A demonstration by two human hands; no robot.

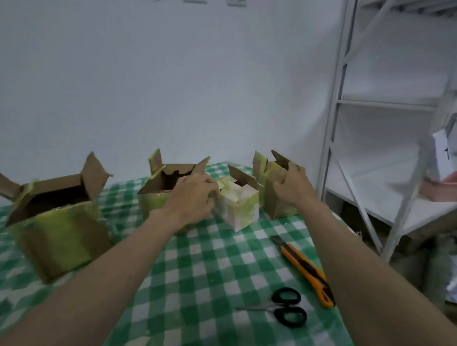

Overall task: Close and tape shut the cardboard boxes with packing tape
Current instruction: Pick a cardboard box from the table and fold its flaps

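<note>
While both arms reach forward over the green-checked tablecloth (192,275), the head view shows the left hand (195,195) resting against the left side of the small white box (240,207), its fingers curled against that box's upper edge; whether they actually pinch a flap cannot be told. That hand also lies in front of the middle brown box (159,196), hiding part of its near wall. The right hand (290,185) grips the rightmost brown box (273,195), fingers bent over the near top rim with the thumb side against the box's face.

Four boxes stand in a loose row: three brown cardboard ones and one white. All four have their flaps up and open, and yellowish tape patches show on their sides. The large left box (57,229) sits well apart from both hands.

One orange utility knife (305,271) lies near the right forearm, and one pair of black-handled scissors (287,305) lies just below it. A white metal shelf (380,105) stands to the right.
</note>
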